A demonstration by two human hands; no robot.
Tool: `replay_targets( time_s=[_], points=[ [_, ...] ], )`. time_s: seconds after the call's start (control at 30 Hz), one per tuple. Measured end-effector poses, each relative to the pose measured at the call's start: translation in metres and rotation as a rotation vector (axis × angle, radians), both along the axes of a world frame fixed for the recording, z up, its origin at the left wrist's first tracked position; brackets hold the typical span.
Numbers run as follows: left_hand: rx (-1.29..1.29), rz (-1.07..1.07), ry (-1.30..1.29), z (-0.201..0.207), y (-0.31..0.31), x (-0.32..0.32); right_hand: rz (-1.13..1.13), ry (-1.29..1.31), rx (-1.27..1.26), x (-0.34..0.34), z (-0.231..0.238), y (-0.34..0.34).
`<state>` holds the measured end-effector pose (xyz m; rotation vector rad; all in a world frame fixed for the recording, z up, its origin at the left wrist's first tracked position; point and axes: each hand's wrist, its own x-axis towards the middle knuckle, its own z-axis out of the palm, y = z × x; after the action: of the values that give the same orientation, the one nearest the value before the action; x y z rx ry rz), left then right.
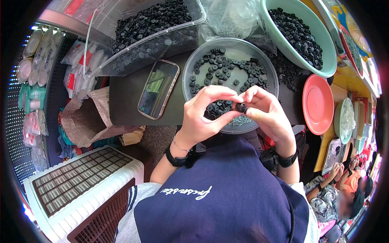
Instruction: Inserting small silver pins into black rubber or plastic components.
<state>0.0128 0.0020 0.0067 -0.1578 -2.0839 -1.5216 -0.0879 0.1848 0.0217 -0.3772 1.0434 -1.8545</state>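
Note:
Over a round clear tub (pixel 272 67), my two hands meet at the fingertips around a small black round part (pixel 242 107). My right hand (pixel 267 115) is closed, pinching the part between thumb and fingers. From the other side, the thumb and forefinger of my left hand (pixel 204 111) close on the same part, partly hiding it. Many loose black round parts (pixel 221 73), some with a centre hole, lie in the tub below. Thin silvery pieces like pins or screws (pixel 240 120) lie at its near side, partly covered by my hands.
A phone (pixel 159 89) lies left of the tub. Behind stand a clear bin (pixel 139 46) and a pale green basin (pixel 330 60), both with black parts. A red-orange plate (pixel 318 104) sits at right. Farther right, other people's hands (pixel 335 171) work near a metal tray (pixel 333 156).

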Motion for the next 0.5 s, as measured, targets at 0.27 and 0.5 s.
replay_targets(
  time_s=[0.27,0.5],
  points=[
    [0.003,0.010,0.042,-0.0035,0.0016,-0.0015,-0.024,-0.022,-0.002,-0.0002,-0.0009,-0.0010],
    [-0.008,0.024,0.022,-0.0031,0.0017,-0.0005,-0.045,0.079,0.051,-0.0007,0.0008,-0.0011]
  ],
)
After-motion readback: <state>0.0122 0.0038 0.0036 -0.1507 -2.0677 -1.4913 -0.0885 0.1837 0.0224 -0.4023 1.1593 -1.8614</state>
